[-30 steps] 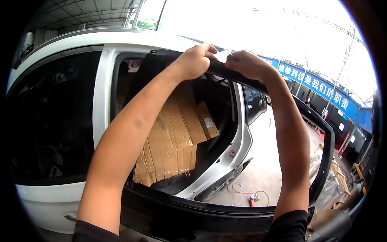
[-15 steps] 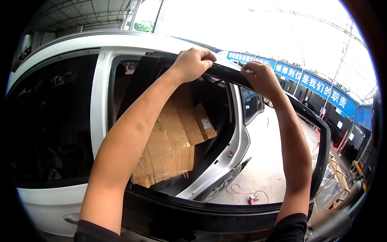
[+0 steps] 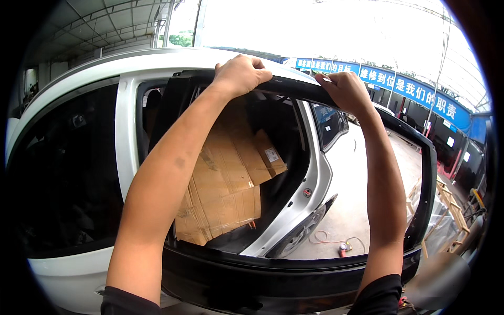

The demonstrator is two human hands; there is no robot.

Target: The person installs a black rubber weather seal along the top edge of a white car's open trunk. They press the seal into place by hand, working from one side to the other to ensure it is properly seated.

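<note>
A black car door (image 3: 231, 275) with an open, glassless window frame stands in front of me, swung out from a white car (image 3: 126, 142). My left hand (image 3: 240, 76) is closed over the top rail of the window frame (image 3: 294, 88), fingers curled and thumb pressed at the edge. Farther right on that same rail, my right hand (image 3: 346, 92) is closed too, with thumb and fingers bent at the edge. A small pale spot shows by its thumb, too small to name. The far-side fingertips of both hands are hidden.
Flattened brown cardboard (image 3: 226, 184) lies inside the car's rear opening. Through the window frame show a rear wheel (image 3: 299, 233) and a small gauge with a hose (image 3: 344, 248) on the floor. A wooden crate frame (image 3: 451, 202) stands right; a blue banner (image 3: 420, 92) hangs behind.
The view has shifted a little, so the car interior and wheel sit farther right. Both hands remain on the top rail; the right hand's fingers have turned slightly.
</note>
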